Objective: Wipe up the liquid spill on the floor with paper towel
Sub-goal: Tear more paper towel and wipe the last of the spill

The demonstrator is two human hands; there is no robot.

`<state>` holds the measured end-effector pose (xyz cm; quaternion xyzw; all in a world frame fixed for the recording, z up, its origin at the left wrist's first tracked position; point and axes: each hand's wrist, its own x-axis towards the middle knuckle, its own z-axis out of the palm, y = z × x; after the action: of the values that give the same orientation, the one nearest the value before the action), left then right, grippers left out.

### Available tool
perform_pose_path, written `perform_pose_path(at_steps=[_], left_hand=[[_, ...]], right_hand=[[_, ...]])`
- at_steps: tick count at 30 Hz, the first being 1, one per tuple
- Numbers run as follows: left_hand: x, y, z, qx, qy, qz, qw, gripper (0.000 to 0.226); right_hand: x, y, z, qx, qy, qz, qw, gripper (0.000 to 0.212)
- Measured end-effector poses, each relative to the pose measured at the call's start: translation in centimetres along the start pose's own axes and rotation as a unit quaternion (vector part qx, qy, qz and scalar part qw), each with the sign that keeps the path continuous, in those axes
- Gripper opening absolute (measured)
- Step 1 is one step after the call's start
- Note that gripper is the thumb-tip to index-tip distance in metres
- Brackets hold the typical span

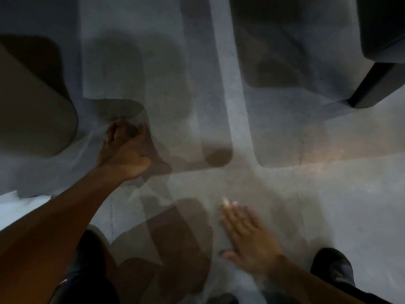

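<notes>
reaching toward the centre left of the frame, the left hand (126, 150) has its fingers curled over, and a thin, pale, see-through film spreads out from under them toward the left; the blur makes it impossible to tell whether this is the paper towel or only a ghosted double exposure, so what the hand grips cannot be told. one left forearm runs from the lower left corner up to that hand. lower down, right of centre, the right hand (249, 240) lies spread flat with fingers straight and a little apart, palm down against the floor (328, 205), holding nothing. its forearm leaves the frame at the lower right.

two hands show, and no more. the liquid spill cannot be picked out with certainty: the grey floor is smeared with overlapping dark patches that read as shadows or motion ghosts, and one faint orange glow (333, 152) sits at the right centre. one pale stripe (232, 84) runs down the floor from the top centre.

one rounded beige object (32, 110) sits at the left edge, just beside the left hand's fingers. one dark piece of furniture (381, 62) with an angled leg fills the upper right corner. one dark shoe (333, 266) stands at the lower right, near the right wrist. dark clothing (87, 277) shows at the bottom edge, under the left forearm.
</notes>
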<state>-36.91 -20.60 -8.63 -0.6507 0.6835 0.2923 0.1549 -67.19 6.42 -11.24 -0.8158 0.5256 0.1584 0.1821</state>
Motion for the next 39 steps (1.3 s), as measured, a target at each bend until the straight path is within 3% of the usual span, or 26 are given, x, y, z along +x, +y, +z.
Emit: perform_pose_path(at_steps=[2, 4, 7, 9, 10, 13, 15, 16, 18, 21, 24, 26, 28, 30, 33, 35, 37, 39], left_hand=[[0.2, -0.2, 0.1, 0.0, -0.004, 0.005, 1.0, 0.089], [0.2, -0.4, 0.3, -0.004, -0.005, 0.009, 1.0, 0.089], [0.1, -1.0, 0.2, -0.03, -0.01, 0.014, 0.999, 0.085], [-0.5, -1.5, -0.2, -0.068, 0.032, 0.041, 0.996, 0.078], [-0.9, -2.2, -0.2, -0.09, 0.082, 0.067, 0.99, 0.076], [-1.7, -4.8, -0.3, -0.128, 0.237, 0.083, 0.96, 0.058], [-1.9, -6.8, -0.5, -0.103, 0.235, 0.053, 0.965, 0.052], [-1.7, -7.7, -0.3, -0.074, 0.226, 0.052, 0.97, 0.052], [-1.7, -8.5, -0.2, -0.038, 0.183, 0.048, 0.981, 0.062], [-2.1, -8.1, 0.2, -0.074, 0.13, -0.021, 0.988, 0.062], [-2.0, -8.4, 0.1, -0.13, 0.133, -0.062, 0.981, 0.063], [-2.0, -9.2, 0.2, -0.127, 0.142, -0.056, 0.98, 0.056], [-2.9, -8.8, 0.6, -0.143, 0.141, -0.043, 0.979, 0.06], [-3.9, -9.1, 1.2, -0.153, 0.153, -0.018, 0.976, 0.067], [-4.5, -10.1, 1.8, -0.171, 0.165, -0.004, 0.971, 0.07], [-4.3, -10.7, 2.0, -0.171, 0.182, 0.005, 0.968, 0.073], [-4.2, -10.6, 1.9, -0.172, 0.186, -0.006, 0.967, 0.077], [-4.4, -9.9, 1.9, -0.182, 0.186, -0.013, 0.965, 0.076]], right_hand=[[-0.2, 3.6, -0.3, 0.032, -0.002, 0.173, 0.984, 0.088], [2.5, 5.9, -2.0, 0.11, 0.036, 0.342, 0.933, 0.089], [11.7, 5.8, -5.3, 0.208, 0.12, 0.427, 0.872, 0.103], [18.9, 3.4, -7.7, 0.233, 0.151, 0.397, 0.875, 0.111], [21.8, 1.4, -8.7, 0.21, 0.151, 0.351, 0.9, 0.11], [23.9, -5.5, -10.1, 0.104, 0.083, 0.048, 0.99, 0.106], [19.9, -6.6, -8.7, 0.029, 0.037, -0.112, 0.993, 0.101], [17.6, -5.5, -7.7, 0.007, 0.027, -0.143, 0.989, 0.099], [14.9, -0.9, -6.5, 0.013, 0.031, -0.128, 0.991, 0.095], [16.4, 7.3, -7.9, 0.044, 0.06, 0.076, 0.994, 0.091], [24.1, 10.7, -12.9, 0.129, 0.11, 0.294, 0.941, 0.102], [31.2, 8.8, -16.0, 0.2, 0.142, 0.358, 0.901, 0.117], [36.6, 5.1, -17.5, 0.185, 0.141, 0.322, 0.918, 0.114], [38.5, -0.3, -17.2, 0.128, 0.149, 0.184, 0.963, 0.101], [33.0, -6.7, -14.4, 0.099, 0.154, -0.04, 0.982, 0.089], [26.9, -8.1, -12.6, -0.005, 0.079, -0.181, 0.98, 0.089], [24.5, -4.9, -11.1, -0.047, 0.066, -0.195, 0.977, 0.088], [25.0, -0.2, -11.0, -0.072, 0.097, -0.101, 0.988, 0.081]])
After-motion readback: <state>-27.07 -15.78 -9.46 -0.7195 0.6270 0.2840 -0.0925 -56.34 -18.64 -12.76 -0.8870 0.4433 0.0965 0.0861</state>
